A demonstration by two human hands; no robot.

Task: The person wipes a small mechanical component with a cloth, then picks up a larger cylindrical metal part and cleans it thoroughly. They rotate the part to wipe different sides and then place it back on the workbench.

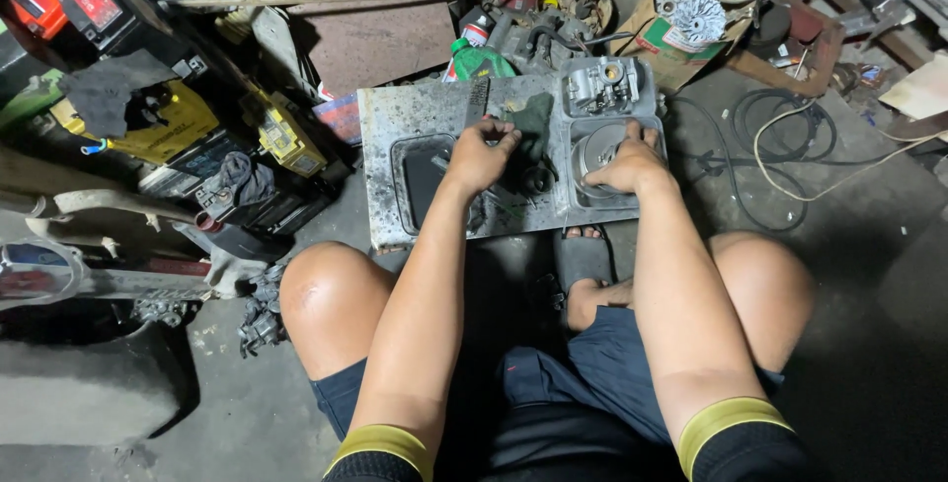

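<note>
Resting on metal tray [380,136]: left hand [481,154] touching dark rag [533,119], right hand [625,161] gripping round metal part [592,148].

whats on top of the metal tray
On the tray: a carburetor, a dark rag, a round metal part under the right hand. Hands hide the rest.

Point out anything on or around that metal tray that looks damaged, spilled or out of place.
The metal tray is stained and blotched with dark grime. A dark rag lies crumpled on it beside the left hand. The right hand rests on a round metal part. A green bottle lies tipped among the scrap behind; no spill shows.
</note>
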